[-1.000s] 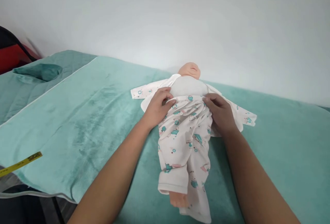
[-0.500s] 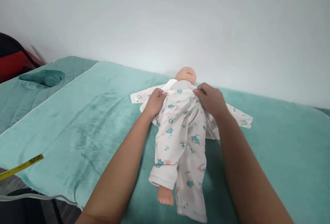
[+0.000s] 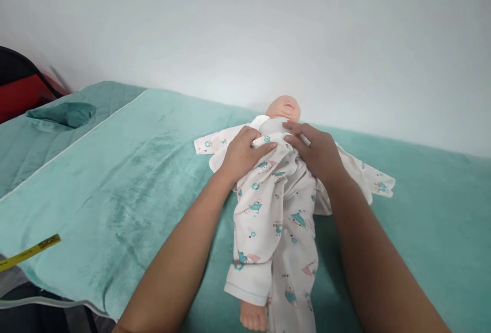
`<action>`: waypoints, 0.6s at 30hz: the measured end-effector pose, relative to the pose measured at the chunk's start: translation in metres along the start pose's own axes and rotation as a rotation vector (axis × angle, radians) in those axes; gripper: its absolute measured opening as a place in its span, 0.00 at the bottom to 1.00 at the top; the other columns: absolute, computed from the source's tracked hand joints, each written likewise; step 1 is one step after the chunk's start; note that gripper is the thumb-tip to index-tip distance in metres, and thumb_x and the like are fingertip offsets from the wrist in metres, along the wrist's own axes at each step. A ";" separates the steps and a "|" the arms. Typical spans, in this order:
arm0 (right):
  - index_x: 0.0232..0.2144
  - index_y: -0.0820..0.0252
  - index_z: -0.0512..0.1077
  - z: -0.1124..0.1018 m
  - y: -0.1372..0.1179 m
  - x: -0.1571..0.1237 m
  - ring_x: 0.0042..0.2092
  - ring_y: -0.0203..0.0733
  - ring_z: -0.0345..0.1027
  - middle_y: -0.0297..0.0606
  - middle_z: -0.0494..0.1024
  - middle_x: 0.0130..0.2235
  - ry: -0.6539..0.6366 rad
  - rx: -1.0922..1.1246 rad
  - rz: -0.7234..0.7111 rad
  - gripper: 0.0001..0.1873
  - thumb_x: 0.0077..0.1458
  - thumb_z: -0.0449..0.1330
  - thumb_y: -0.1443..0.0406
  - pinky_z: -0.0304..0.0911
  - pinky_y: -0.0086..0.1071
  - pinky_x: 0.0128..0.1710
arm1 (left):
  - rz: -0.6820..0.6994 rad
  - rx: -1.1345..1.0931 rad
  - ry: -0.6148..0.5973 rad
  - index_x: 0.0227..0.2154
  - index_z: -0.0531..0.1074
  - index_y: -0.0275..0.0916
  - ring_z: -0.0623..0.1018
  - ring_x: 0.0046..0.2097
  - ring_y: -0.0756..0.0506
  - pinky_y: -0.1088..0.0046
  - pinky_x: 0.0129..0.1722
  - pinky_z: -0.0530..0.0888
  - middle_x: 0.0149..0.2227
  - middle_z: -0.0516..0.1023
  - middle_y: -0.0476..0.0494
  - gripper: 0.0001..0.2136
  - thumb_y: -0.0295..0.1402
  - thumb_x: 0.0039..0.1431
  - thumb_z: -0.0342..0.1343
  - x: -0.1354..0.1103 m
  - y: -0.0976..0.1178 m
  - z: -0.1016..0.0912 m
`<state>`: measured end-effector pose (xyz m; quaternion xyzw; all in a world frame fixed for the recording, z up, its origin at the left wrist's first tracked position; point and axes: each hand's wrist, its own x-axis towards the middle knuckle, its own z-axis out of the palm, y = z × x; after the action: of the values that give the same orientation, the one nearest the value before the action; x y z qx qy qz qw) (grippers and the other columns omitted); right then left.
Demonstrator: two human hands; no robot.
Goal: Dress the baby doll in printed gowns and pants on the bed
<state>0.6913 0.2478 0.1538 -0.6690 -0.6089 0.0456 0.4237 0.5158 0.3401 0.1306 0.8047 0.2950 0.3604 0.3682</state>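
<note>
One doll (image 3: 283,113), on its back on a teal blanket (image 3: 126,179), head toward the wall. One printed pair of trousers (image 3: 274,220) over its legs; one bare foot (image 3: 253,316) showing. Left hand (image 3: 243,154) and right hand (image 3: 316,151) both curled, pinching the waistband at the belly. One yellow tape measure (image 3: 28,252) at the blanket's near-left edge, well apart.

A bed (image 3: 441,220) fills the lower frame, covered by a teal blanket (image 3: 115,184) with a pale edge running from lower left to upper centre. At centre a doll (image 3: 282,110) in printed pyjamas (image 3: 276,220) lies on its back on the blanket. A teal pillow (image 3: 63,114) sits upper left; a yellow tape (image 3: 28,252) lies at lower left.
</note>
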 end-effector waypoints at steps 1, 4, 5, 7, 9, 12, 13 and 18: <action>0.33 0.55 0.72 -0.001 -0.003 0.003 0.45 0.47 0.72 0.37 0.80 0.43 -0.054 -0.064 0.008 0.08 0.58 0.57 0.58 0.61 0.37 0.43 | -0.002 0.035 0.003 0.28 0.66 0.40 0.70 0.40 0.47 0.70 0.40 0.65 0.35 0.72 0.47 0.13 0.43 0.59 0.57 0.001 0.001 0.000; 0.32 0.56 0.70 -0.004 -0.008 0.016 0.32 0.45 0.68 0.36 0.77 0.29 -0.127 -0.313 0.051 0.10 0.60 0.54 0.57 0.55 0.34 0.33 | -0.075 0.073 0.056 0.25 0.63 0.40 0.68 0.34 0.47 0.71 0.36 0.62 0.28 0.69 0.50 0.12 0.38 0.62 0.53 0.003 -0.001 0.000; 0.30 0.56 0.68 -0.005 -0.009 0.022 0.30 0.43 0.65 0.35 0.74 0.26 -0.133 -0.381 0.058 0.10 0.60 0.53 0.58 0.52 0.33 0.31 | -0.102 0.058 0.082 0.24 0.62 0.40 0.67 0.33 0.48 0.71 0.35 0.61 0.27 0.67 0.51 0.12 0.37 0.62 0.52 0.003 -0.002 0.000; 0.27 0.56 0.66 -0.004 -0.010 0.035 0.27 0.41 0.61 0.33 0.69 0.23 -0.141 -0.465 0.060 0.11 0.59 0.54 0.58 0.49 0.33 0.30 | -0.141 0.000 0.141 0.24 0.59 0.40 0.65 0.31 0.49 0.72 0.34 0.60 0.25 0.64 0.52 0.12 0.35 0.62 0.51 0.004 -0.006 0.001; 0.26 0.56 0.65 0.000 -0.010 0.045 0.27 0.41 0.59 0.33 0.68 0.23 -0.145 -0.476 0.064 0.11 0.58 0.54 0.59 0.48 0.33 0.31 | -0.182 -0.060 0.189 0.23 0.57 0.40 0.64 0.31 0.49 0.72 0.34 0.60 0.25 0.62 0.53 0.13 0.34 0.61 0.52 0.005 -0.011 0.001; 0.24 0.56 0.64 0.011 -0.006 0.049 0.28 0.40 0.59 0.32 0.68 0.24 -0.089 -0.369 0.118 0.10 0.55 0.57 0.61 0.50 0.33 0.32 | -0.275 -0.085 0.212 0.23 0.57 0.40 0.64 0.32 0.49 0.73 0.34 0.60 0.25 0.62 0.53 0.13 0.34 0.59 0.54 0.007 -0.016 0.002; 0.23 0.56 0.64 0.014 -0.004 0.046 0.29 0.40 0.60 0.32 0.68 0.24 -0.043 -0.284 0.150 0.10 0.54 0.59 0.61 0.51 0.33 0.33 | -0.301 -0.085 0.210 0.24 0.58 0.40 0.64 0.32 0.49 0.73 0.34 0.61 0.26 0.63 0.53 0.13 0.35 0.58 0.55 0.008 -0.017 0.003; 0.29 0.57 0.70 0.022 0.009 0.013 0.35 0.39 0.67 0.33 0.75 0.32 0.269 0.227 0.270 0.09 0.46 0.65 0.61 0.61 0.33 0.38 | -0.293 -0.229 0.176 0.31 0.68 0.39 0.70 0.38 0.49 0.73 0.41 0.65 0.34 0.73 0.50 0.06 0.33 0.54 0.59 0.002 -0.016 0.001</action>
<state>0.6886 0.2714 0.1402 -0.6925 -0.4429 0.0806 0.5638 0.5143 0.3503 0.1180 0.6716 0.3971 0.4028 0.4785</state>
